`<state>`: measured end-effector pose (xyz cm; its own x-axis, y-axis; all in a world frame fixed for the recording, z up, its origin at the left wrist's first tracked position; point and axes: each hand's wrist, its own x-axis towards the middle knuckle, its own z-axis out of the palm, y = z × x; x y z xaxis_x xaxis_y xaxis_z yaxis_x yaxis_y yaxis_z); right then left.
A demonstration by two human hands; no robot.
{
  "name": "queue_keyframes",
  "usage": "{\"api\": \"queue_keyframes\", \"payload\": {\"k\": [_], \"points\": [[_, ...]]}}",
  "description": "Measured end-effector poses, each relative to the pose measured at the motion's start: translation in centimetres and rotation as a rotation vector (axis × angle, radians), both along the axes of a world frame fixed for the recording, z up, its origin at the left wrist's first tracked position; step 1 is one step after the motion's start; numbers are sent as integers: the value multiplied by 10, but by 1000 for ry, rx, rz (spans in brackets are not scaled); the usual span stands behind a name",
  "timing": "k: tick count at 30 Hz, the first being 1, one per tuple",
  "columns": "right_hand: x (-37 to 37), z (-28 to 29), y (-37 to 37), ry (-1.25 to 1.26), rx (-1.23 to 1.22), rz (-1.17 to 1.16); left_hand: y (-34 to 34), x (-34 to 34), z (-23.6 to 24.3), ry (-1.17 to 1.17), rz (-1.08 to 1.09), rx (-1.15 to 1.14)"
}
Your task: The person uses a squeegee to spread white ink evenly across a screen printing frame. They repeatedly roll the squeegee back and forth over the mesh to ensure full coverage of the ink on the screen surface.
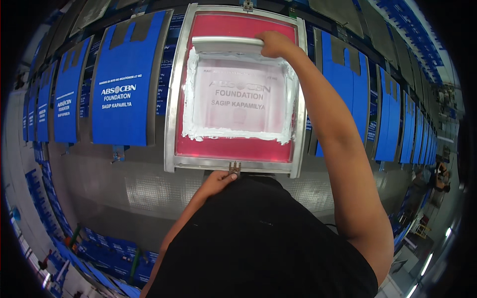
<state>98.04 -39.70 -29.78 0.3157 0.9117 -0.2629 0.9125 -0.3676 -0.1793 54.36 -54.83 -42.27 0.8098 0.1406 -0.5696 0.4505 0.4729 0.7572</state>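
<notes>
A screen printing frame (pixel 171 119) with a silver metal border and red mesh lies in front of me. White ink (pixel 238 134) rims the pale rectangle in its middle, where lettering shows. Across the far side of that rectangle lies a long metal squeegee (pixel 223 43). My right hand (pixel 276 43) is closed round the squeegee's right end, arm stretched forward. Down at the frame's near edge, my left hand (pixel 221 182) is closed at a small metal clamp (pixel 235 168), thumb on top. Part of its grip is hidden.
Blue printed fabric pieces (pixel 121 84) lie on boards in a row to the left, and more blue pieces (pixel 343 84) line the right. A metal hinge clamp (pixel 248 5) sits at the frame's far edge. Another person (pixel 441 176) is at the far right.
</notes>
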Motion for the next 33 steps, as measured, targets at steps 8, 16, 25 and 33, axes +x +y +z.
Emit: {"api": "queue_keyframes", "payload": {"k": [8,16,25,33], "points": [[-55,11,-65,-51,-37,6,8,6,49,77,-40,-29],[-227,4,-230,32,264,-49,0,9,42,156,-16,22],[-122,14,-234,112,170,-122,-5,12,13,372,-178,525],[-59,-48,-247,945,322,-537,134,21,70,407,375,1344]]}}
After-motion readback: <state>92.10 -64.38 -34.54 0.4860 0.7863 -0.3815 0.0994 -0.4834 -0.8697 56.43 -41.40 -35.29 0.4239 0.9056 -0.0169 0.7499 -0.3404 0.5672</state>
